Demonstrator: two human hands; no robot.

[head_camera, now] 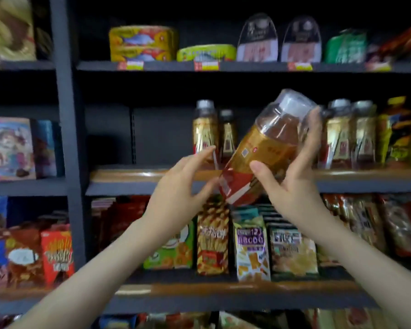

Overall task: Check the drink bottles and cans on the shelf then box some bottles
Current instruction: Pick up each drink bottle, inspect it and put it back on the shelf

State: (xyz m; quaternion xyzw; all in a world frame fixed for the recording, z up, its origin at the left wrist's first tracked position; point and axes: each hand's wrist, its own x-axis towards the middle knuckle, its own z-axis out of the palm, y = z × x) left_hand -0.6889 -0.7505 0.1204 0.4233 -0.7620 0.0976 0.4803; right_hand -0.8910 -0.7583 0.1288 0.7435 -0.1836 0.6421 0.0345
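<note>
The bottle [263,150] is off the shelf [133,175], held in mid-air at the centre of the frame. It is tilted, with its cap [292,103] toward the upper right and its base toward the lower left. The right hand [292,186] grips it: the thumb presses the front of the label [259,148] and the fingers curl round the far side near the shoulder. The left hand [183,184] is spread, fingers nearly straight, just left of the base. Its thumb is at the lower edge of the bottle, though I cannot tell whether it touches. It holds nothing.

More bottles of the same kind stand upright behind, two [205,129] to the left of the held one and two [351,136] to the right. Snack packs [212,236] fill the shelf below and tins [142,43] the one above.

The step looks like inspection of this one bottle. To do it well, the left hand should cup the base so that both hands share the weight; the bottle looks full and the plastic smooth, so a one-handed grip on the label could slip. Then turn it slowly about its long axis so every side of the label faces the eye, and check that the seal over the cap is unbroken. The picture is blurred, so a steadier hold would make print easier to read. Keep it clear of the upright bottles behind, which a swing of the base could knock.
</note>
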